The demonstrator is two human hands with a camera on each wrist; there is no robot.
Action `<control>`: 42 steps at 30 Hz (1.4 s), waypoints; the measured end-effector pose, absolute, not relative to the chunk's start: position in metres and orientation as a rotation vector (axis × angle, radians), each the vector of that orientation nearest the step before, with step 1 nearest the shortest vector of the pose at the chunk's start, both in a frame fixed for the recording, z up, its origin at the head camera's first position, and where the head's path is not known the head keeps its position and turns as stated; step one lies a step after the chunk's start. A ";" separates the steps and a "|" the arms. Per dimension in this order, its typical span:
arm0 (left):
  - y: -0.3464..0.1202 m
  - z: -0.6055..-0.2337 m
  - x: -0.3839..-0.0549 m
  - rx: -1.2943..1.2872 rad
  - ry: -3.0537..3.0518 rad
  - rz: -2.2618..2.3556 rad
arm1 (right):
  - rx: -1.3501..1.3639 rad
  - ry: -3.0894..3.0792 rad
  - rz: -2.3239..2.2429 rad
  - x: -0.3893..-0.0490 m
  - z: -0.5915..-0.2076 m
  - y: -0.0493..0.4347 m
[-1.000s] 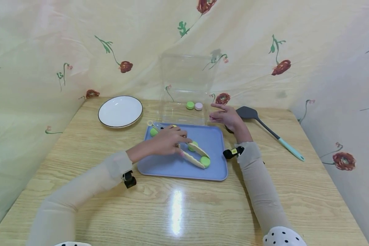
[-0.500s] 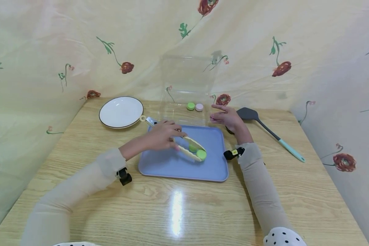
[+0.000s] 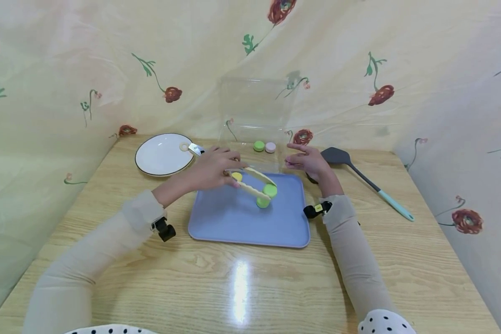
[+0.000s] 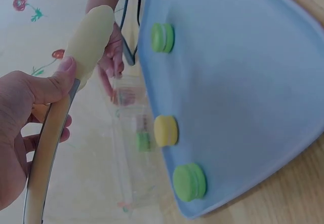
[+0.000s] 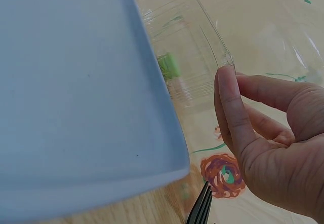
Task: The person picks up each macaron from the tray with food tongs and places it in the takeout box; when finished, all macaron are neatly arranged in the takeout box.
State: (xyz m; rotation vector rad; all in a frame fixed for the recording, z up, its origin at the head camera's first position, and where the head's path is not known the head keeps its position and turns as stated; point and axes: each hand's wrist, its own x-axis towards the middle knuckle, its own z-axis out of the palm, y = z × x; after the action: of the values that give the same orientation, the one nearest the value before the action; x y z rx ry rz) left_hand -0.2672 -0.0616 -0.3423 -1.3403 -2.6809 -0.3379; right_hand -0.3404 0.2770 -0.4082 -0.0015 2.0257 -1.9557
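My left hand [image 3: 214, 168] grips a pair of tongs [image 4: 48, 153] with cream-coloured tips. Between the tips, in the head view, is a green macaron [image 3: 270, 189], raised over the blue tray [image 3: 246, 229]. Lying on that tray are another green macaron [image 4: 162, 37], a yellow macaron [image 4: 166, 131] and a further green macaron [image 4: 189, 182]. Behind the tray stands a clear plastic box [image 5: 190, 46] with its lid up. Inside it sit a green macaron [image 3: 259, 146] and a pink macaron [image 3: 270, 147]. My right hand [image 5: 273, 127] pinches the box's rim at its right side.
A white plate [image 3: 160, 157] with a dark rim is at the back left, partly behind the tongs' ring end. To the right lies a spatula [image 3: 361, 172] with a dark head and turquoise handle. Dark fork-like tines [image 5: 201, 206] show near the tray's corner. A flowered cloth hangs behind the table.
My left hand has moved back and left with the tongs, lifting the green macaron from the tray's right part towards the box. The right hand stays at the box's rim.
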 end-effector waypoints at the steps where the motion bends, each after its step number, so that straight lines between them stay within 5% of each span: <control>1: -0.063 -0.340 -0.268 -1.329 -2.687 -0.333 | 0.003 2.035 -1.951 -0.340 -0.408 0.277; 22: -0.079 -0.299 -0.295 -1.071 -2.718 -0.254 | -0.019 2.005 -1.955 -0.340 -0.408 0.278; 42: -0.090 -0.307 -0.336 -0.791 -2.774 -0.313 | -0.007 2.009 -1.952 -0.338 -0.405 0.277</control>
State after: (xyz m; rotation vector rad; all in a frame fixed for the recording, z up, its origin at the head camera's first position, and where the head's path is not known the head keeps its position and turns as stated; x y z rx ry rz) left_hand -0.3361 -0.0899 -0.3068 -0.7908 -2.7743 -0.3133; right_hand -0.3381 0.2775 -0.4053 -0.0069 2.0089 -1.9523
